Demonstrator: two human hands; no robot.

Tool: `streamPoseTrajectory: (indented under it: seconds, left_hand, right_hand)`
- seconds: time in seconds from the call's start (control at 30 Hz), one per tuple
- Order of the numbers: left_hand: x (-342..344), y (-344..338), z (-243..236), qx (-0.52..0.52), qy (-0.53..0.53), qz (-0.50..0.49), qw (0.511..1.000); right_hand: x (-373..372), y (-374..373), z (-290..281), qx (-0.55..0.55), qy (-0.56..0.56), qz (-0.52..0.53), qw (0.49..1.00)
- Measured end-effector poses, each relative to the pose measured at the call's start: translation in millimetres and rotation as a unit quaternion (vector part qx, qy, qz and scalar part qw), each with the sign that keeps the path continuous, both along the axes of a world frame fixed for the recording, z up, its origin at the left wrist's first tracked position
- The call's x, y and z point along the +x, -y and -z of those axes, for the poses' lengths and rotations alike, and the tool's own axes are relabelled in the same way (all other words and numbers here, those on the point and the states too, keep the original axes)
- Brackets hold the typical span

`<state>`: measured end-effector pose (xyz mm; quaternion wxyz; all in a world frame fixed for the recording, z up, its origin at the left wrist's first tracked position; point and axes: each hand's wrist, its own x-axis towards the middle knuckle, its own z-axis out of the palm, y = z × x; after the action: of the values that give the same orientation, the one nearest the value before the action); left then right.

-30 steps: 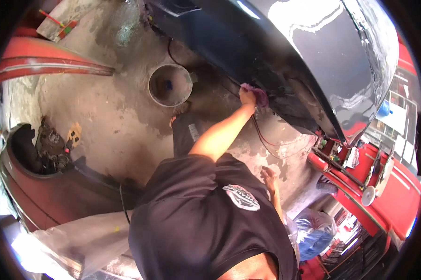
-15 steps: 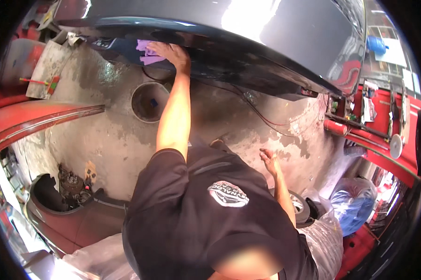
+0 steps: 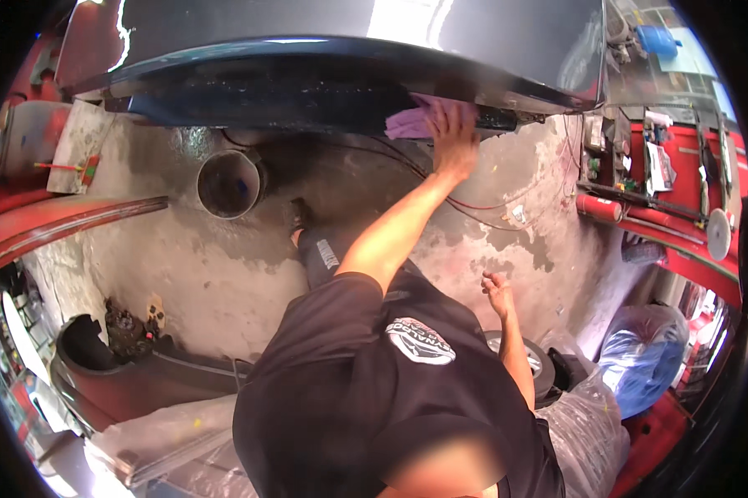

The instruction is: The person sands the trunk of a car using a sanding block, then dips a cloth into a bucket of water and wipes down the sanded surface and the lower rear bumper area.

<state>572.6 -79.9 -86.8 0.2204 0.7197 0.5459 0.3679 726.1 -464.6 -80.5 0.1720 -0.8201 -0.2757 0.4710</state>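
Note:
My left hand [image 3: 455, 143] presses a folded purple cloth [image 3: 407, 124] against the lower edge of a dark, glossy car body [image 3: 258, 95]. Its fingers lie over the cloth, and the arm reaches across in front of me. Low on my right side hangs my right hand [image 3: 498, 292], holding nothing, with its fingers loosely bent and apart. The lower band of the car carries small light specks that look like water drops.
A round bucket [image 3: 263, 178] stands on the wet-patched concrete floor [image 3: 199, 266]. Cables [image 3: 374, 149] run beneath the car edge. Red curved panel [image 3: 75, 224] at left; a dark bumper [image 3: 175, 373] behind. On the right are a red rack [image 3: 681, 166] and a plastic-wrapped blue bundle [image 3: 643, 361].
My left hand has slid the purple cloth rightward along the car's lower edge. My view has shifted slightly, and my right hand still hangs at my side.

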Motion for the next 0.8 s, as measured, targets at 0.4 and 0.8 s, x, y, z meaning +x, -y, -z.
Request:
streamPoseTrajectory:
  seconds: [0.4, 0.8]
  left_hand:
    - [-187.7, -57.4, 57.5, 0.100, -0.065, -0.101, 0.988]
    - [-303.5, -140.6, 160.5, 0.037, 0.396, -0.335, 0.854]
  right_hand:
    - [21.5, -14.0, -22.9, -0.042, 0.028, -0.095, 0.994]
    - [16.1, -28.9, -5.1, -0.030, 0.031, -0.144, 0.989]
